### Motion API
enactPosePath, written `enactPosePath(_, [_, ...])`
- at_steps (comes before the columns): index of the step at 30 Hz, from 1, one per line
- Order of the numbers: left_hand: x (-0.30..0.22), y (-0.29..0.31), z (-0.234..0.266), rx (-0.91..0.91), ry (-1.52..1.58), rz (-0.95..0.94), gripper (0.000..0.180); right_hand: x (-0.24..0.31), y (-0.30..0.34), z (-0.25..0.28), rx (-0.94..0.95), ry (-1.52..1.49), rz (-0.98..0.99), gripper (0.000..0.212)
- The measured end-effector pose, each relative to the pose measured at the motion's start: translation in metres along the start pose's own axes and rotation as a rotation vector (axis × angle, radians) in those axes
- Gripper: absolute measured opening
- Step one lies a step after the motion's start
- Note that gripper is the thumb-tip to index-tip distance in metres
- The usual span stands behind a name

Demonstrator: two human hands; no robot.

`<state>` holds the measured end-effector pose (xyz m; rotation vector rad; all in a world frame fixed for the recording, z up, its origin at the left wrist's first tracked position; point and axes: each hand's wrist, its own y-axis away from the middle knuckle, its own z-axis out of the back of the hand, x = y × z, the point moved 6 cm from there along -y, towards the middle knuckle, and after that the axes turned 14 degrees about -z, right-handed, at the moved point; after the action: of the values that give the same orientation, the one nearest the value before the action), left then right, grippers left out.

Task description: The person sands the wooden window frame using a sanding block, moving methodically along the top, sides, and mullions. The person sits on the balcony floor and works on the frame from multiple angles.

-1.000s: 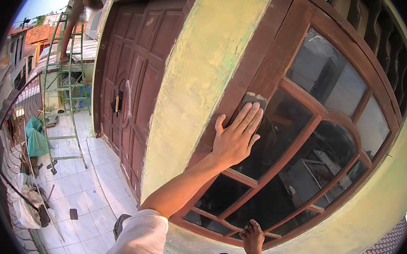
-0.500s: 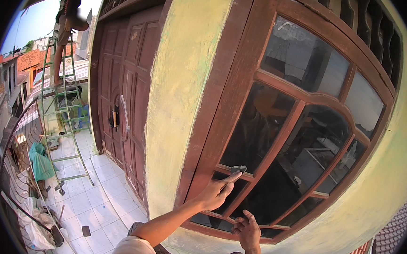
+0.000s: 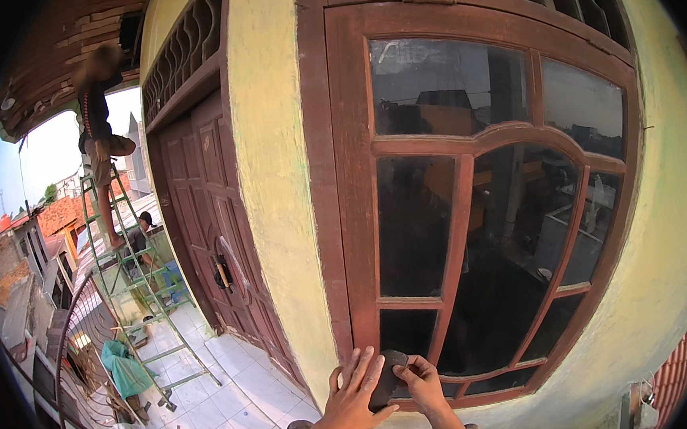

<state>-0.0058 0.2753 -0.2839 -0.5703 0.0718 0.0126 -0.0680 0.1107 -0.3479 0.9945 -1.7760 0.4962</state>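
Pinching dark pad (image 3: 389, 383) by right edge in right hand (image 3: 423, 383), clasping left edge in left hand (image 3: 353, 403), before lower-left corner of window (image 3: 487, 212).

Daylight is coming from the open sky (image 3: 52, 155) far left of the brown window (image 3: 490, 200), mostly washing out to near white. Floor tiles (image 3: 229, 398) low to the window's left are gleaming pale; the ceiling (image 3: 53, 47) at its upper left is lying in shade. The window's upper panes (image 3: 450, 83) are catching reflections, while its lower ones are looking dark. At its lower left corner, the left hand (image 3: 354, 393) and right hand (image 3: 423, 384) are appearing softly lit and fairly sharp. Fisheye distortion is bowing the window's right edge, and black is ringing the view.
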Motion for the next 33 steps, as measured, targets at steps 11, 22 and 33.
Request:
enactPosePath(11, [-0.010, -0.034, -0.018, 0.090, 0.180, -0.074, 0.112, 0.043, 0.001, -0.025, -0.068, 0.193, 0.200, 0.032])
enactPosePath(22, [-0.067, -0.040, -0.055, 0.232, 0.338, -0.203, 0.111, 0.022, 0.031, 0.041, -0.218, 0.003, 0.220, 0.033])
enactPosePath(33, [-0.135, 0.007, -0.113, 0.349, 0.454, -0.163, 0.082, -0.052, 0.092, 0.111, -0.169, -0.035, 0.007, 0.036])
